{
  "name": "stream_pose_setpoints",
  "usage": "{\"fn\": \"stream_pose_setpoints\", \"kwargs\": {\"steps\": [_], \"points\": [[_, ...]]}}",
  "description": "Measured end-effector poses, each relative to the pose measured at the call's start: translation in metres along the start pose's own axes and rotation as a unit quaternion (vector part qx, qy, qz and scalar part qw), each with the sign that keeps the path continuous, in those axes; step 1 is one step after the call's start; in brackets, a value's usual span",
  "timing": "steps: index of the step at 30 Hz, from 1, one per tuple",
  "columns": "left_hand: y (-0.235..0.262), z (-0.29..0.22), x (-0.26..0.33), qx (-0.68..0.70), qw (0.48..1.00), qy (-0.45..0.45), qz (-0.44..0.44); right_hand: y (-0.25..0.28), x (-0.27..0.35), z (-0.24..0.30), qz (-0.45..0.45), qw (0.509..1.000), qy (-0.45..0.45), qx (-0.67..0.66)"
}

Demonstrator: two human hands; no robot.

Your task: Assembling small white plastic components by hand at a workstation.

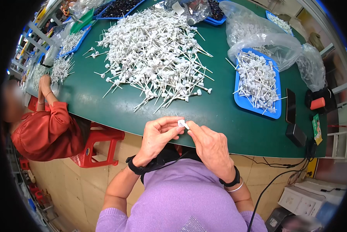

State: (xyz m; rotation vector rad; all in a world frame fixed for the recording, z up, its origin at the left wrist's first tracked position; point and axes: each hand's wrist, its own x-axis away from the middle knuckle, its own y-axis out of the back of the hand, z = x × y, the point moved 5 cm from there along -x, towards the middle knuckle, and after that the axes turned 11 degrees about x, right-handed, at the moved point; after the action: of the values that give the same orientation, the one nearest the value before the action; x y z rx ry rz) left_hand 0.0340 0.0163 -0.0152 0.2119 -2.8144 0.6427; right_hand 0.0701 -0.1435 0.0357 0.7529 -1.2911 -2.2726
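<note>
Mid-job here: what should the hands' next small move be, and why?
I'd probably have the left hand pinch the small white piece firmly before the right hand lets go: both hands meet at it, and it is held off the table near its front edge, where a slip might drop it to the floor.

The table (216,110) has a smooth green top, and across its middle spreads a broad heap (154,54) of white stemmed pieces that stops short of the near edge, a few strays lying loose at its left side. Toward the right edge lie a blue tray (241,103), a phone (290,106) just beside it, and, closer to the near right corner, a black box (296,134) and a green packet (317,129); a clear bag (241,17) sprawls past the tray's far side. At the far edge sit two more trays (216,22), and near the left end is a smaller pile (62,69).
</note>
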Motion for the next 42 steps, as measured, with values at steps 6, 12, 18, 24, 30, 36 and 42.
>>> {"fn": "stream_pose_setpoints", "kwargs": {"steps": [6,12,18,24,30,36,42], "points": [[0.0,0.001,0.001,-0.004,1.0,-0.003,-0.003,-0.001,0.001,-0.003,-0.014,1.0,0.002,-0.022],[-0.001,0.001,-0.001,-0.001,1.0,-0.009,-0.002,0.002,0.004,-0.004,-0.003,1.0,-0.007,-0.022],[-0.002,0.001,0.0,-0.023,0.999,-0.037,-0.014,0.003,0.006,-0.001,0.002,1.0,-0.009,0.011],[-0.005,-0.001,0.003,-0.055,0.996,-0.071,-0.025,0.004,0.007,0.0,0.007,0.999,-0.005,0.031],[-0.004,-0.001,0.004,-0.063,0.994,-0.079,-0.031,0.004,0.007,0.002,0.004,0.999,0.0,0.042],[-0.003,0.001,0.002,-0.052,0.997,-0.059,-0.027,0.004,0.006,0.0,-0.002,0.999,0.001,0.049],[0.001,0.004,0.002,-0.037,0.999,-0.006,-0.012,0.02,-0.002,-0.006,-0.038,0.997,-0.001,0.071]]}}
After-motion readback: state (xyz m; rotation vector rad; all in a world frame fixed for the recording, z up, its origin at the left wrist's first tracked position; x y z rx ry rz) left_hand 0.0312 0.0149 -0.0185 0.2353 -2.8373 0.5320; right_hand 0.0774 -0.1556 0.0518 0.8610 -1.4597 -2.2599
